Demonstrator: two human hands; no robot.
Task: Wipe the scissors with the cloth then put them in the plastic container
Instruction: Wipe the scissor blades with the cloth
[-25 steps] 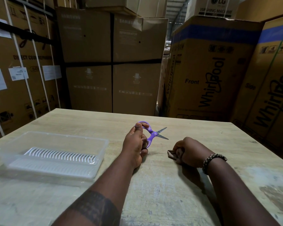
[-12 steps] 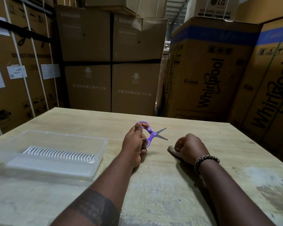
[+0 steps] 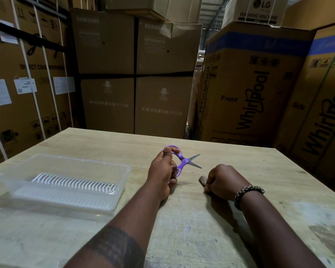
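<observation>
Head view: the purple scissors (image 3: 184, 161) were gripped by the handles in the left hand (image 3: 162, 171), blades parted, above the middle of the table (image 3: 201, 229). The cloth (image 3: 202, 179) was clutched under the curled right hand (image 3: 222, 180), on the table. The plastic container (image 3: 81, 160) was set near the left edge.

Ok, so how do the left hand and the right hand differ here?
The left hand holds the purple scissors by their handles, blades apart; the right hand clutches the cloth. The right hand rests on the table; the left hand holds the blades clear of it. The right hand's wrist has a beaded bracelet; the left hand's has none. Both have a closed grip on something.
</observation>
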